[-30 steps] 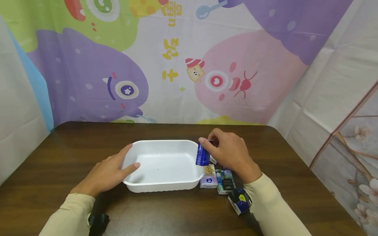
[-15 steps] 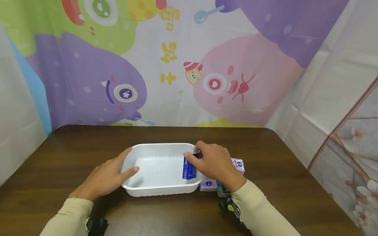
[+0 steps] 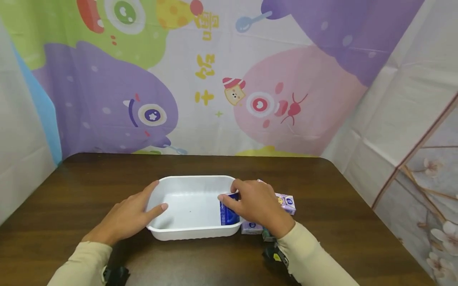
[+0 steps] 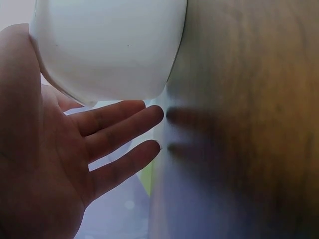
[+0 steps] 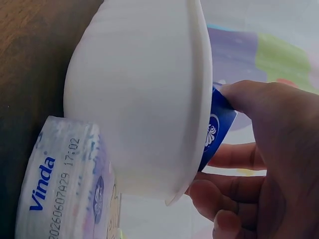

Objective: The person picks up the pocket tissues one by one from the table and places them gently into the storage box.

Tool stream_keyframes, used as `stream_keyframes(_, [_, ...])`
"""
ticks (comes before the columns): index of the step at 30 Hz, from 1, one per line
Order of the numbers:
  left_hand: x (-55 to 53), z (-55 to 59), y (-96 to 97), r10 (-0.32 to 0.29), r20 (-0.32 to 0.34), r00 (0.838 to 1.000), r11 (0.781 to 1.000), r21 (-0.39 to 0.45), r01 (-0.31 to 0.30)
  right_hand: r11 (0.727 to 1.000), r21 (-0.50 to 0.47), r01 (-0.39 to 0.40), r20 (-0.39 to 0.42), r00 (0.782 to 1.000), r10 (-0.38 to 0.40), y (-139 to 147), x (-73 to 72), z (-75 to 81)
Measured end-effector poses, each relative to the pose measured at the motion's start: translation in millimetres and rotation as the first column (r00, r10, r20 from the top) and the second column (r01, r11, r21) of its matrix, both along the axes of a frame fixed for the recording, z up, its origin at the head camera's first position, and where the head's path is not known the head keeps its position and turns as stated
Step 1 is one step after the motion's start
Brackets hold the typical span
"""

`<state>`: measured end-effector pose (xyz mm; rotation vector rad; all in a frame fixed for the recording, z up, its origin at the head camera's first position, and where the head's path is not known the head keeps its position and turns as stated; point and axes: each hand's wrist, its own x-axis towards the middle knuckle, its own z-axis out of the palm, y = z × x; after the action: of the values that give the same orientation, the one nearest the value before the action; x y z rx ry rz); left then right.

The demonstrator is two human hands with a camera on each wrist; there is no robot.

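A white plastic tub [image 3: 193,234] stands on the brown table, its long side facing me. My left hand [image 3: 125,214] lies at the tub's left end with the thumb over the rim. In the left wrist view its fingers [image 4: 119,169] are straight and spread beside the outer wall. My right hand [image 3: 262,204] pinches a blue tissue pack [image 3: 228,210] between thumb and fingers, inside the tub at the right end. The right wrist view shows the pack [image 5: 214,129] partly behind the tub's rim.
Several tissue packs lie right of the tub, partly hidden under my right hand and forearm: a lilac pack [image 3: 251,228] by the wall and a lilac-and-white one [image 3: 286,203] farther right. A patterned cloth [image 3: 200,131] hangs behind the table.
My right hand has carried the blue tissue pack left over the rim and lowered it into the tub's right end. The left hand has stayed at the left rim.
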<state>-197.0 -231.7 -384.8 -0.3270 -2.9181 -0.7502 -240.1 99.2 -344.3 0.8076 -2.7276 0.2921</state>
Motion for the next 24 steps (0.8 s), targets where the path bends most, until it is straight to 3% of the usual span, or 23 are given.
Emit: stream_keyframes(24, [0.6, 1.2, 2.3, 0.006, 0.015, 1.000, 1.000, -0.005, -0.006, 0.998, 0.048, 0.041, -0.071, 0.997, -0.038, -1.4, 2.7, -6.6])
